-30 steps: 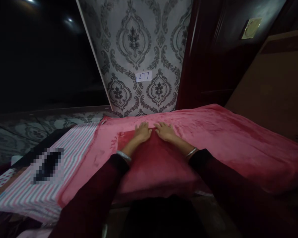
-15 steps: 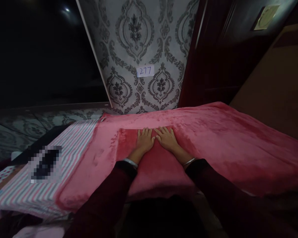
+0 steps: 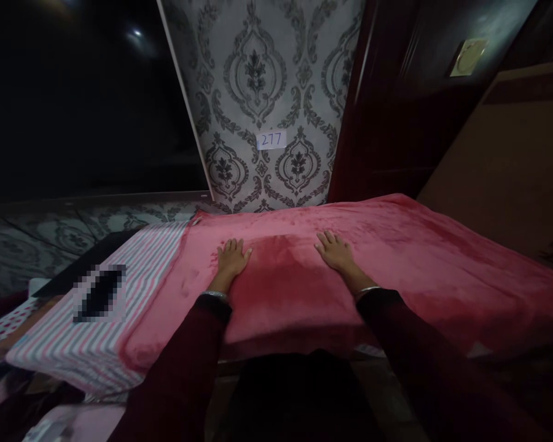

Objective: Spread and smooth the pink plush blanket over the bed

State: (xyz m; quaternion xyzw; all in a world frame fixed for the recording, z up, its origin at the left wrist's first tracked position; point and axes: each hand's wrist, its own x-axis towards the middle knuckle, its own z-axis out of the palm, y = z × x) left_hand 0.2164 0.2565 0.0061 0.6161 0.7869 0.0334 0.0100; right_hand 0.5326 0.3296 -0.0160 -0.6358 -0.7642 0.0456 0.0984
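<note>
A pink plush blanket (image 3: 396, 264) lies spread over a raised flat surface in front of me. My left hand (image 3: 233, 258) rests palm down on it, fingers spread, left of a darker red patch in the pile. On the patch's right side, my right hand (image 3: 335, 250) also lies flat with the fingers apart. Neither hand grasps anything. Both wrists carry a silver bangle below dark red sleeves. The surface under the blanket is hidden.
Left of the blanket is a striped cloth (image 3: 87, 331) with a dark blurred-out object (image 3: 100, 294) on it. A large black screen (image 3: 83, 98) stands behind. Patterned wallpaper bears a paper label (image 3: 271, 139) reading 277. A dark red door panel (image 3: 387, 123) stands at the right.
My hands have moved apart, left hand leftward and right hand rightward, across the blanket. The darker patch between them has a softer, wider outline. The camera view has shifted slightly.
</note>
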